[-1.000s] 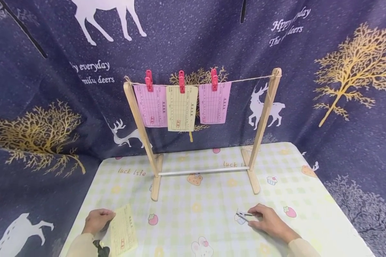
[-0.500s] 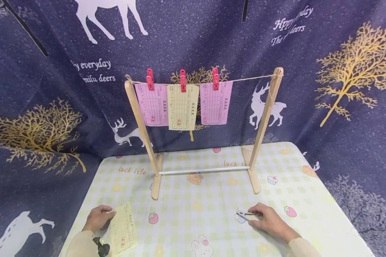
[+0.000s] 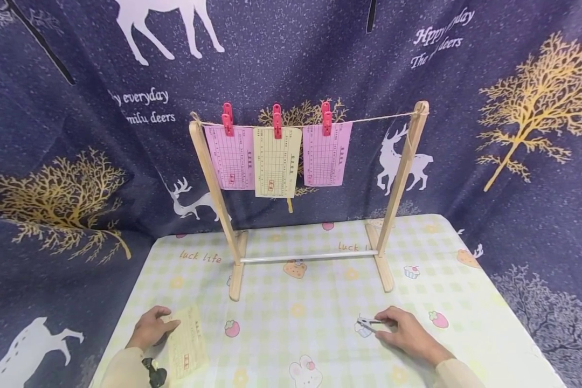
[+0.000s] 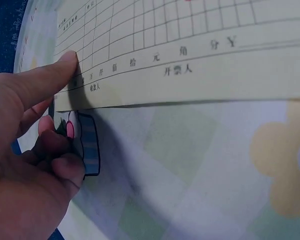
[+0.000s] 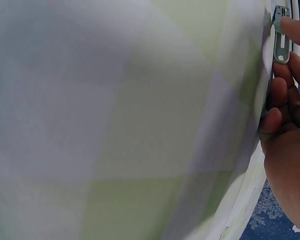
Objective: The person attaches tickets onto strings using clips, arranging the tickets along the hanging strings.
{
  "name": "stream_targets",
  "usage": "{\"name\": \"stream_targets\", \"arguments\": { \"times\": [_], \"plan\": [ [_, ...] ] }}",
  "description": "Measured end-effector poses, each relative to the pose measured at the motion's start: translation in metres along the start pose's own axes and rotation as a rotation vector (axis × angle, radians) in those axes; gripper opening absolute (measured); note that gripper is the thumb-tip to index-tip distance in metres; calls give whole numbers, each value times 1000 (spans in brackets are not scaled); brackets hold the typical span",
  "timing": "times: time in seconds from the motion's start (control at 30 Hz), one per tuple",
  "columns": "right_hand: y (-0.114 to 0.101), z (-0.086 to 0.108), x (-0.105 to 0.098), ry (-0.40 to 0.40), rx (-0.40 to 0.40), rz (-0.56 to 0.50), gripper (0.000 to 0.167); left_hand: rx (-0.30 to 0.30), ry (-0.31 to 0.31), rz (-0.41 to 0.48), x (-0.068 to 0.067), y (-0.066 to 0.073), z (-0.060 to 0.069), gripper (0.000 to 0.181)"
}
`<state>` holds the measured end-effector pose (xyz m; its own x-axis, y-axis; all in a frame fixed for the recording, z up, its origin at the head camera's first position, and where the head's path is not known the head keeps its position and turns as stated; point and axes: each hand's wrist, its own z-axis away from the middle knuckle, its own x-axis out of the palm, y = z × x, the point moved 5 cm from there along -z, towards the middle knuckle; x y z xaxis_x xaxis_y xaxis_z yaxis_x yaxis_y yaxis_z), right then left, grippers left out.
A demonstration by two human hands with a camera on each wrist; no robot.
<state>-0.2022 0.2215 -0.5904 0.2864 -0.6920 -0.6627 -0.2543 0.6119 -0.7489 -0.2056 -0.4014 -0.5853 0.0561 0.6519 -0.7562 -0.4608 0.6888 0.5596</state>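
Note:
At the left front, my left hand [image 3: 150,326] holds the side edge of a yellow printed receipt slip [image 3: 186,345]. In the left wrist view the thumb lies on the slip's face [image 4: 155,55], and the other fingers are curled at its edge, partly hidden. On the right my right hand [image 3: 407,334] pinches a small silver two-armed metal tool [image 3: 365,323] between thumb and fingers, low over the tablecloth. Its slotted, round-ended arm [image 5: 281,47] shows in the right wrist view; its exact kind is unclear.
Behind the hands stands a wooden frame [image 3: 400,178] with a twine line. Two pink slips [image 3: 230,161] and a yellow slip [image 3: 276,167] between them hang from it by red clips [image 3: 277,124]. A white rod [image 3: 310,256] joins its feet on the checked tablecloth [image 3: 315,307].
The left hand has shifted slightly, its index fingertip now farther from the thumb, and the yellow slip on the table has moved a little. The right hand and metal tool look unmoved.

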Motion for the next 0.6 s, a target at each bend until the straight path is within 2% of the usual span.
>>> {"name": "stream_targets", "arguments": {
  "times": [0.2,0.37,0.47,0.6],
  "plan": [
    [0,0,-1,0,-4,10,33,-6,1,-5,0,1,0,43],
    [0,-2,-2,-10,27,1,33,-13,14,37,1,-1,-1,31],
    [-1,-4,-4,-10,38,-5,34,-6,21,62,0,1,-2,31],
    [-3,-6,-8,-2,14,-18,31,15,-3,72,-1,7,-1,42]
  ]
}}
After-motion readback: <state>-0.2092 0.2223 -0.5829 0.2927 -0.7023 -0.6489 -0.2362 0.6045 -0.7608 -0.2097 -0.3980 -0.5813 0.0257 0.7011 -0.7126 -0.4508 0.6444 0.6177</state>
